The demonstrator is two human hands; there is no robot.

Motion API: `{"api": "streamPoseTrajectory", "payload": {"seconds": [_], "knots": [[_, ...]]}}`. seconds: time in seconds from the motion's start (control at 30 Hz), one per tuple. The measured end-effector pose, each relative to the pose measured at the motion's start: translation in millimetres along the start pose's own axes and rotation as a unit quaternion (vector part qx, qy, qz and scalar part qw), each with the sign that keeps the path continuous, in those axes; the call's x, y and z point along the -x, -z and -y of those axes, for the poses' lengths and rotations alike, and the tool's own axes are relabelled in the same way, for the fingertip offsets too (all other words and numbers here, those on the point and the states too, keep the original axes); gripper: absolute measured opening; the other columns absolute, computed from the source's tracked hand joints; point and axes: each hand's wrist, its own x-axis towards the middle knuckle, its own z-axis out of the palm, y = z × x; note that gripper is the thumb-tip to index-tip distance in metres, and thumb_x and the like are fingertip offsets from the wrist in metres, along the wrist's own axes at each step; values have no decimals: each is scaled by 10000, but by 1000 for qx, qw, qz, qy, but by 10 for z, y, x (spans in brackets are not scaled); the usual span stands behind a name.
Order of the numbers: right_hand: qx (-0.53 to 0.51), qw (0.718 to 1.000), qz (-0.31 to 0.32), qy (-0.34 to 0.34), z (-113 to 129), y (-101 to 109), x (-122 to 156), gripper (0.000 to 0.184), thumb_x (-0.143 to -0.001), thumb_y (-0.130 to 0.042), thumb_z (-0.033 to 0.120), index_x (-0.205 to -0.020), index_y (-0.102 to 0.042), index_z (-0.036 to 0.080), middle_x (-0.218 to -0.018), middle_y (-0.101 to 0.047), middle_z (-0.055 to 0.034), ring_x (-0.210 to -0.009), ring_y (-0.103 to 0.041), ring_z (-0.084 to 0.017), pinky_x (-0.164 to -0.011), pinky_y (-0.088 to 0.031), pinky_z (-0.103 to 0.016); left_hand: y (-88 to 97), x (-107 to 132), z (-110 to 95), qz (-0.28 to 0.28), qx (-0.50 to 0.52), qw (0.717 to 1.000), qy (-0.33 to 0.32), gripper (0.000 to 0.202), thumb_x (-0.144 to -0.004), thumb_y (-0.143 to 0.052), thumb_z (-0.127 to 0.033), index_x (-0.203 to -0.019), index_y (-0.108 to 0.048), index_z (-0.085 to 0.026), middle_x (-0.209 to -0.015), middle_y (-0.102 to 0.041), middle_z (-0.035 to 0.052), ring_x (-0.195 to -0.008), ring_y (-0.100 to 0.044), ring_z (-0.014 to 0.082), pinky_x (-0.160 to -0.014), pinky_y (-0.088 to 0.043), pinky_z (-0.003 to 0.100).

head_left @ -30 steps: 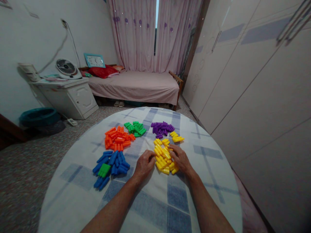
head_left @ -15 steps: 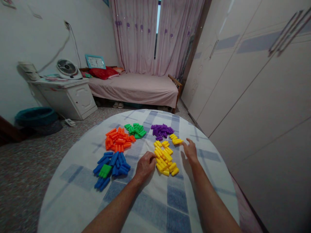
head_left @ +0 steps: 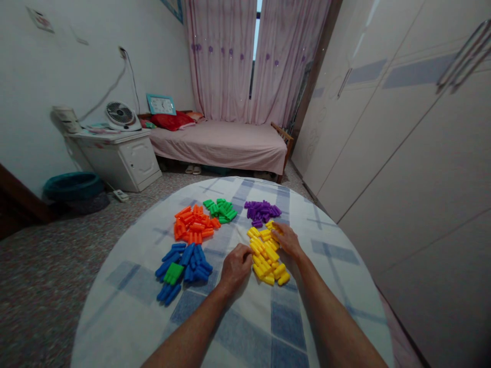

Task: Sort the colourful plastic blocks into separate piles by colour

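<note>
A heap of yellow plastic building blocks (head_left: 264, 255) lies between my two hands on the table. My left hand (head_left: 237, 267) rests at the heap's left side with its fingers curled in; whether they pinch anything is hidden. From the right, my right hand (head_left: 287, 240) reaches over the upper part of the heap, fingers stretched out and touching yellow blocks there. Left of my left hand is a pile of blue blocks (head_left: 197, 266), with one green block (head_left: 173, 274) lying among them.
Orange blocks (head_left: 195, 225), green blocks (head_left: 221, 209) and purple blocks (head_left: 263, 210) lie in separate piles farther back. They stand on a round table with a checked cloth (head_left: 126, 317). Beyond are a bed (head_left: 230, 138), a cabinet with a fan (head_left: 120, 115), and a wardrobe (head_left: 414, 168) on the right.
My right hand has moved left onto the yellow blocks, and the loose ones at the upper right now sit nearer the heap. My left hand stays beside it. The view has shifted slightly.
</note>
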Motion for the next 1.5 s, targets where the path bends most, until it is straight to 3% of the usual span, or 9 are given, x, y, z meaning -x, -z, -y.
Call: {"api": "streamPoseTrajectory", "payload": {"seconds": [0.2, 0.47, 0.8, 0.9, 1.03, 1.13, 1.27, 1.37, 1.5], "knots": [[-123, 990, 49, 56, 82, 31, 226, 367, -812, -471, 409, -1079, -652, 235, -1153, -649, -41, -1105, -556, -213, -1003, -379, -414, 3, -5, 2, 2, 2, 1000, 9, 171, -796, -449, -154, -808, -616, -190, -824, -590, 9, -798, -552, 138, -735, -410, 255], [-195, 970, -124, -70, -27, 135, 609, 449, -810, -426, 443, -1090, -623, 153, -1143, -627, -128, -1063, -564, -231, -954, -416, -398, 28, -20, 4, 5, 5, 1000, -3, 176, -792, -440, -156, -778, -614, -185, -791, -583, 13, -777, -551, 144, -708, -412, 256], [-203, 970, -122, -55, 27, 201, 686, 385, -826, -407, 412, -1003, -639, 160, -1035, -659, -106, -978, -585, -228, -899, -431, -376, 66, 62, -18, 7, 41, 999, -13, 197, -774, -448, -135, -839, -628, -179, -831, -600, 27, -798, -559, 152, -738, -434, 273], [-204, 970, -121, -60, 36, 209, 694, 390, -817, -411, 409, -1004, -635, 151, -1028, -657, -108, -967, -586, -228, -893, -429, -372, 123, 92, -75, 49, 19, 999, -6, 212, -755, -477, -135, -881, -642, -175, -849, -617, 37, -781, -572, 152, -717, -449, 267], [-210, 968, -120, -67, 31, 200, 699, 388, -796, -424, 399, -998, -637, 144, -1022, -657, -109, -954, -588, -225, -886, -431, -369, 403, 131, -243, 118, -31, 992, -31, 243, -788, -495, -196, -985, -638, -195, -914, -645, 39, -810, -601, 154, -742, -477, 270], [-215, 967, -120, -67, 16, 187, 693, 385, -780, -435, 384, -991, -639, 136, -1006, -661, -113, -941, -593, -223, -878, -435, -367, 775, 176, -225, 43, -91, 992, -73, 264, -838, -468, -261, -1051, -616, -213, -1072, -631, 51, -998, -581, 180, -910, -450, 321], [-209, 968, -122, -62, 0, 175, 685, 375, -772, -436, 369, -990, -641, 143, -999, -664, -109, -927, -598, -221, -866, -440, -367, 1303, 307, 218, -154, -226, 962, -18, 342, -844, -461, -386, -1090, -606, -197, -1199, -571, 104, -1163, -496, 263, -1026, -369, 441], [-203, 969, -127, -57, 5, 176, 686, 374, -771, -428, 364, -984, -642, 142, -993, -666, -108, -916, -601, -219, -857, -445, -367, 1551, 446, 628, -174, -251, 951, 54, 508, -810, -452, -524, -1156, -568, -170, -1263, -526, 134, -1217, -450, 312, -1045, -338, 502], [-192, 971, -131, -53, 20, 188, 691, 371, -770, -419, 351, -975, -644, 139, -985, -669, -107, -905, -603, -216, -854, -447, -364, 1572, 588, 867, -121, -184, 970, 100, 554, -824, -420, -550, -1227, -508, -180, -1253, -544, 121, -1181, -500, 278, -1046, -358, 475]]}}
